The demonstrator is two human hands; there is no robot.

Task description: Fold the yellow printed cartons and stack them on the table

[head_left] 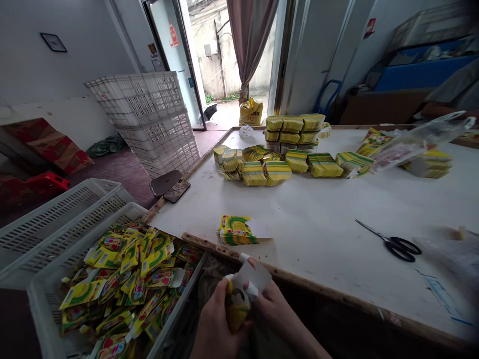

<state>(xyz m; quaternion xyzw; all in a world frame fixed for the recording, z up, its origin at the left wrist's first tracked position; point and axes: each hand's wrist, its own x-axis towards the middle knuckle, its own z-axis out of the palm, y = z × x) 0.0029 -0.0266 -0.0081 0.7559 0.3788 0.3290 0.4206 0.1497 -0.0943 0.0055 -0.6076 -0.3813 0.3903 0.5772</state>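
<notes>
My left hand [215, 319] is wrapped round a small yellow carton [237, 311], held just off the table's front edge. Close against it, my right hand [277, 304] has its fingers closed at the carton's open end, by a white flap [256, 276]. A glossy whitish piece shows at those fingertips; blur hides what it is. On the table ahead lies a small stack of flat yellow-green cartons [235, 230]. To the left, a white plastic crate [41, 304] holds many filled yellow cartons [127, 289], loosely heaped.
Bundles of flat cartons [295, 137] stand at the table's [318, 214] far side. Black-handled scissors [400, 248] lie on the right, near clear plastic [449, 254]. A phone [176, 190] rests on the left edge. Stacked crates [149, 119] stand beyond; a person's arm [449, 99] shows at right.
</notes>
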